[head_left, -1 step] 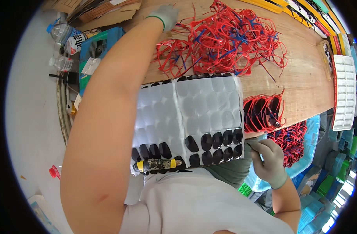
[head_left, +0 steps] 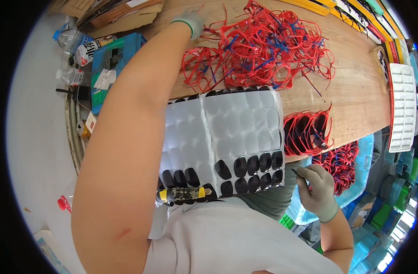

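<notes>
My left hand (head_left: 192, 23), in a pale glove with a green cuff, reaches to the far edge beside a heap of red glasses frames (head_left: 259, 45) with blue parts. Its fingers are smeared by motion, so I cannot tell what they hold. My gloved right hand (head_left: 316, 189) is closed at the near right, with a thin dark piece (head_left: 295, 170) showing at its fingertips. Between my arms lies a white-covered tray (head_left: 243, 112) with rows of black lenses (head_left: 253, 165). A yellow and black cutter-like tool (head_left: 184, 194) rests on its near edge.
Right of the tray stands a row of red glasses with dark lenses (head_left: 305, 132). A light blue basket (head_left: 366, 160) of red frames is beyond it. Bottles (head_left: 72, 75) and a teal box (head_left: 99, 82) sit left; a white compartment tray (head_left: 402, 107) is far right.
My left hand has shifted slightly left and nearer, and is more blurred now. My right hand stays nearly in place with the dark piece at its fingertips.
</notes>
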Demonstrator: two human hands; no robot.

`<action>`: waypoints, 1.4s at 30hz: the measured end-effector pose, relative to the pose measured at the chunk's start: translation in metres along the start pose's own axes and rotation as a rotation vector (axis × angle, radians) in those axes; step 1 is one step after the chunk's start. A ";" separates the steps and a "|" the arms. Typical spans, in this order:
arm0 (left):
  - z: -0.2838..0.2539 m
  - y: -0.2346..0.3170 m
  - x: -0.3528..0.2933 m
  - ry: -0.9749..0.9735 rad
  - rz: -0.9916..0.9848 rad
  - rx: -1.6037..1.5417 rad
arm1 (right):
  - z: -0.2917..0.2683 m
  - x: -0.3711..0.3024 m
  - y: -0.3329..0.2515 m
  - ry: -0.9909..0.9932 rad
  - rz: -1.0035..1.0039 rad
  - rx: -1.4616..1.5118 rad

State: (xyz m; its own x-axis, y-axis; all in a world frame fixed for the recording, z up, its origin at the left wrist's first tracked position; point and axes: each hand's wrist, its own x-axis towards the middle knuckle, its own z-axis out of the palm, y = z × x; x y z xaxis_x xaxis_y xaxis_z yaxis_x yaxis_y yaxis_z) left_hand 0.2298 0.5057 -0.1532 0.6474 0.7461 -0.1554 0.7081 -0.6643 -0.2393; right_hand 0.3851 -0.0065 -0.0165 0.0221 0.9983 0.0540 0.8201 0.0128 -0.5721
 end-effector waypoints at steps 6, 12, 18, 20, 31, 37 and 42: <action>-0.012 -0.012 -0.021 -0.096 -0.070 -0.161 | 0.034 -0.021 -0.003 0.261 0.136 0.113; -0.089 -0.011 -0.145 0.315 -0.004 -0.316 | 0.070 -0.023 -0.026 0.469 0.176 0.356; -0.108 0.002 -0.233 0.412 -0.034 -0.593 | 0.046 -0.033 -0.030 0.312 -0.026 0.261; -0.105 0.017 -0.270 0.574 0.027 -0.650 | 0.042 -0.043 -0.026 0.241 -0.067 0.252; -0.089 0.063 -0.527 0.614 0.516 -0.793 | 0.103 -0.066 -0.077 0.489 0.200 0.805; -0.093 0.099 -0.527 0.967 0.321 -0.579 | 0.113 -0.054 -0.099 0.402 0.087 0.869; -0.097 0.138 -0.513 0.887 0.008 -1.852 | 0.079 -0.050 -0.098 0.280 0.031 0.783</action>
State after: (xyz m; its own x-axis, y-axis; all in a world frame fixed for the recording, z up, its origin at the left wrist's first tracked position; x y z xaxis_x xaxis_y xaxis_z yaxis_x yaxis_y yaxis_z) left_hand 0.0227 0.0268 -0.0140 0.1782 0.9015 0.3945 -0.2820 -0.3373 0.8982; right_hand 0.2583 -0.0528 -0.0274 0.2645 0.9489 0.1719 0.1843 0.1252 -0.9749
